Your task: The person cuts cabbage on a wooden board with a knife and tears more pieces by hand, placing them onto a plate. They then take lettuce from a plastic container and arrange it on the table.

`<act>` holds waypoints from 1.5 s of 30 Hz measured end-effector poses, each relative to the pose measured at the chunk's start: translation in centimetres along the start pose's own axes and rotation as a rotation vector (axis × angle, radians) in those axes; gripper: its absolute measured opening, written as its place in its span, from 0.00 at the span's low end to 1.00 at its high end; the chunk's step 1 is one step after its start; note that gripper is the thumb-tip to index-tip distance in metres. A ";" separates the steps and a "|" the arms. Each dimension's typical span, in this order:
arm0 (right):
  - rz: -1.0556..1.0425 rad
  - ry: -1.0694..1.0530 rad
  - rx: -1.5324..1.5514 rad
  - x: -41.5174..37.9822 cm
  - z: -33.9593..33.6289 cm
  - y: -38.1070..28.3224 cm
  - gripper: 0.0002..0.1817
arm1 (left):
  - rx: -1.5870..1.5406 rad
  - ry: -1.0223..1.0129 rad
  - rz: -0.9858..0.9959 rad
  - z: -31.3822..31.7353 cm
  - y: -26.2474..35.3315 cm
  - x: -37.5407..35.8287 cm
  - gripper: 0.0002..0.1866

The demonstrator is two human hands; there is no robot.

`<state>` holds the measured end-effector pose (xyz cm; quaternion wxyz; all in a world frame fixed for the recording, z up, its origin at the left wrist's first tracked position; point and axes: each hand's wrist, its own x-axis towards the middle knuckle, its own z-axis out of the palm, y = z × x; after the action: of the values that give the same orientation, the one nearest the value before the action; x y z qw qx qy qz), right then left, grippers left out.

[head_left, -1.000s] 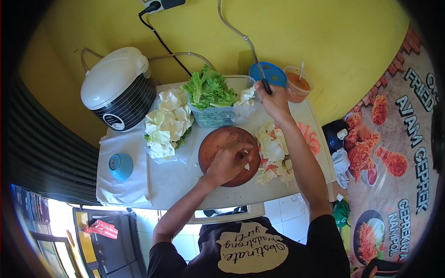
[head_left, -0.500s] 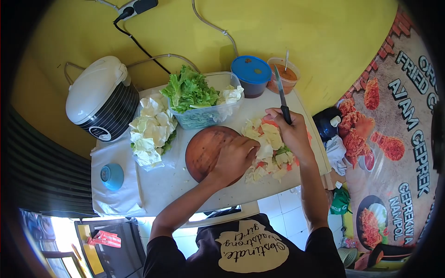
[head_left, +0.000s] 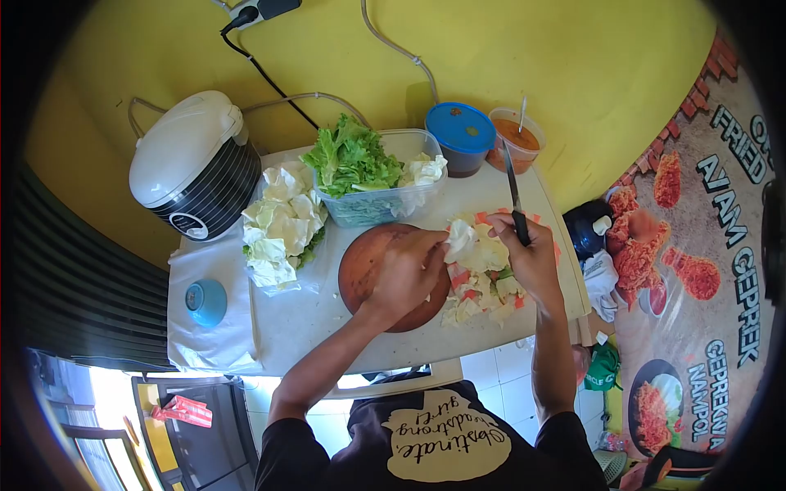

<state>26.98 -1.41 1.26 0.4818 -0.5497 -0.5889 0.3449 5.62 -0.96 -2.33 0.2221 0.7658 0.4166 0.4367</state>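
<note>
My right hand [head_left: 532,258] is wrapped round the black handle of a knife [head_left: 512,184], whose blade points up toward the wall. Its fingertips also reach the edge of a pale cabbage leaf [head_left: 483,252]. Over the round wooden board [head_left: 368,254], my left hand [head_left: 407,274] is closed, with its fingertips pinching the left end of that leaf. Beneath and around the leaf lies a pile of cut cabbage [head_left: 471,304] mixed with red-orange pieces and some green.
Behind the board stands a clear tub [head_left: 360,209] of lettuce [head_left: 352,159]. Loose cabbage leaves [head_left: 278,221], a rice cooker [head_left: 196,164] and a blue bowl [head_left: 205,302] are to the left. A blue-lidded container [head_left: 460,131] and a sauce tub [head_left: 524,143] with a spoon stand at the back.
The view has shifted slightly. A larger cabbage leaf now shows between my hands, above the pile. The knife has swung more upright, and my right hand has come lower.
</note>
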 end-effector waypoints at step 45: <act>0.088 -0.600 -0.669 -9.6 8.3 -2.1 0.10 | 0.233 -0.123 0.084 -7.3 -3.4 -8.0 0.23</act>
<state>17.80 -10.09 -1.07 0.0706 -0.5755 -0.7575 0.3000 -4.34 -5.88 -4.78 0.1384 0.8285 0.4175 0.3467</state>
